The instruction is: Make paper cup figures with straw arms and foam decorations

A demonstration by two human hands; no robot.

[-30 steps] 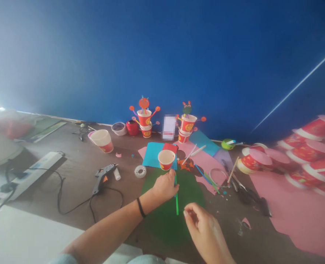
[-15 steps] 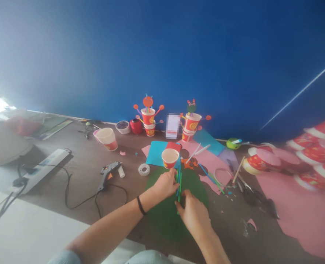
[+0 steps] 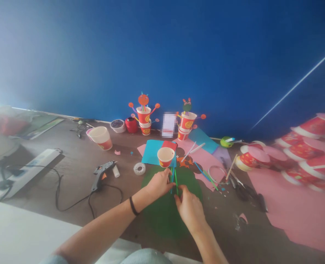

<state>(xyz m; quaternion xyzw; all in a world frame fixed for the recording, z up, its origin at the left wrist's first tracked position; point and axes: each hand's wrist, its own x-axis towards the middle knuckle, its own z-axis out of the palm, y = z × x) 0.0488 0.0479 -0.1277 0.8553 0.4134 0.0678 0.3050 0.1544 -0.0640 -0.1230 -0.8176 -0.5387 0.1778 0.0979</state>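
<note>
My left hand (image 3: 160, 184) is closed round green and blue sticks (image 3: 176, 179) above a round green sheet (image 3: 165, 220). At the lower part of these sticks, my right hand (image 3: 188, 205) has its fingers bent, with thumb and forefinger near a green one; whether it grips that stick is too small to tell. Just beyond my left hand stands a red and white paper cup (image 3: 166, 157), its opening upward, beside blue paper (image 3: 151, 152). A roll of white tape (image 3: 139, 168) lies left of the cup.
A glue gun (image 3: 103, 176) with its cord and a power strip (image 3: 33, 172) lie at left. Two stacked-cup figures (image 3: 144, 115) (image 3: 187, 121) stand by the blue wall. Scissors (image 3: 244, 192), pink paper (image 3: 296, 205) and decorated cups (image 3: 313, 146) are at right.
The view has shifted slightly, so the table's things appear farther left. The green and blue sticks are now spread apart at my fingers, where they were bunched closer together.
</note>
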